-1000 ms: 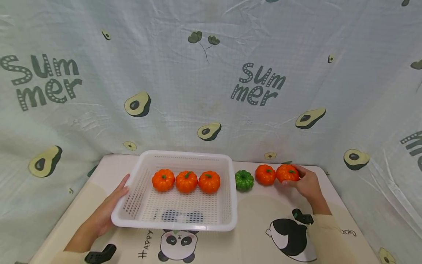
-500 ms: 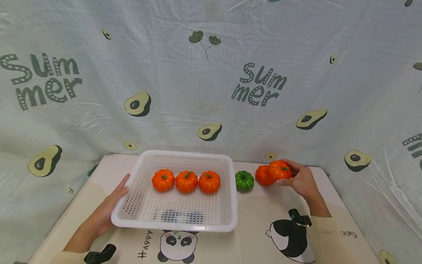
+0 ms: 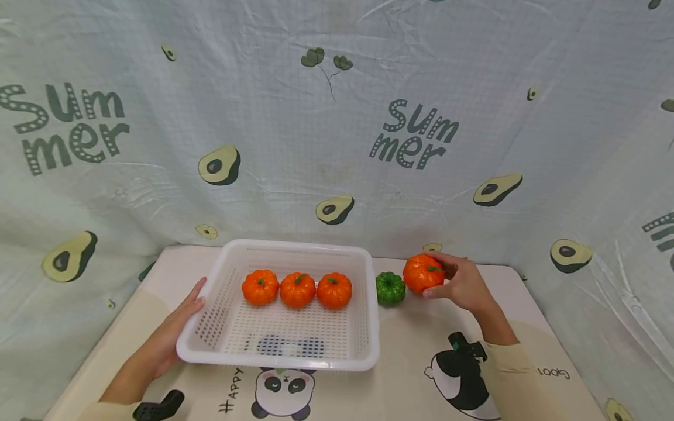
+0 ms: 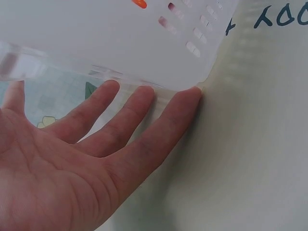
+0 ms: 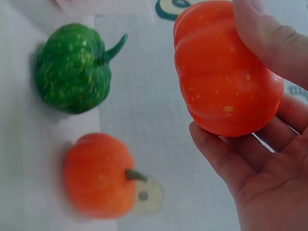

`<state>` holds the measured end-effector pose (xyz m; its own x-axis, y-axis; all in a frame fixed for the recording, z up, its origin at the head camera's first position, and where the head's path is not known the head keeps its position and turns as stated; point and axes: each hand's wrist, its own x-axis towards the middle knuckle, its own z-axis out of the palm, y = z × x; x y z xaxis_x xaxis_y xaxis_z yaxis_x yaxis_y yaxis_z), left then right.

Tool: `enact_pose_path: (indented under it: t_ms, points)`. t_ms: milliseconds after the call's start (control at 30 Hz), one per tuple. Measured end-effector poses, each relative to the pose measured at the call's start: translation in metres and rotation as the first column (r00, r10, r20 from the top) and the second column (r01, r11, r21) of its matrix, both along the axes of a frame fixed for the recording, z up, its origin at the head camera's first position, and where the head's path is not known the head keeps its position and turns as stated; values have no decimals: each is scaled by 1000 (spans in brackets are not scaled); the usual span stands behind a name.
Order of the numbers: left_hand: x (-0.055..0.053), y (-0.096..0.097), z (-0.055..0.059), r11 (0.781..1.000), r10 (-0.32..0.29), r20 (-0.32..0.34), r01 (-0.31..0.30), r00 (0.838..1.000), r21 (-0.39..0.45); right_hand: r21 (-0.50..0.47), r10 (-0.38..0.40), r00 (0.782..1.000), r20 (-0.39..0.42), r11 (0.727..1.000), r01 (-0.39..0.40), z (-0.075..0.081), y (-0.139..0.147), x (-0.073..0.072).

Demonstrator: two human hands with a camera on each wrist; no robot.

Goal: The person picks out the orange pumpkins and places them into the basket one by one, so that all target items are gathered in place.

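My right hand (image 3: 463, 283) grips a small orange pumpkin (image 3: 423, 272) with a green stem, thumb on one side and fingers on the other. The right wrist view shows this pumpkin (image 5: 226, 72) raised apart from a second orange pumpkin (image 5: 100, 176) and a green pumpkin (image 5: 72, 70). In the head view the held one covers the second orange pumpkin. My left hand (image 3: 167, 339) lies along the left side of a white perforated plastic basket (image 3: 279, 358). Its spread, nearly straight fingers (image 4: 134, 110) touch the basket's edge in the left wrist view.
Inside the basket, three orange pumpkins (image 3: 298, 290) form a row near the back wall. The green pumpkin stands close by the basket's right side. A printed cloth (image 3: 295, 128) hangs behind the table (image 3: 411, 351), which bears panda and girl drawings.
The right hand has lifted the rightmost orange pumpkin and carried it left, in front of its neighbour. Left hand and basket have stayed in place.
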<state>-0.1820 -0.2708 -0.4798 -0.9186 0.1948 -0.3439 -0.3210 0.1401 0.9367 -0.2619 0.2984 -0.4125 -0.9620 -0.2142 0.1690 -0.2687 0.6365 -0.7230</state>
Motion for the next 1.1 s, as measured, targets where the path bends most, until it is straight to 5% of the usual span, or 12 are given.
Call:
enact_pose_path:
  t_ms: [733, 1100]
  points:
    - [1, 0, -1, 1000, -6, -20, 6, 1000, -8, -85, 290, 956, -34, 953, -292, 12, -54, -5]
    - [0, 0, -2, 1000, -4, -14, 4, 1000, -14, -33, 335, 942, 9, 942, -335, 21, -85, -6]
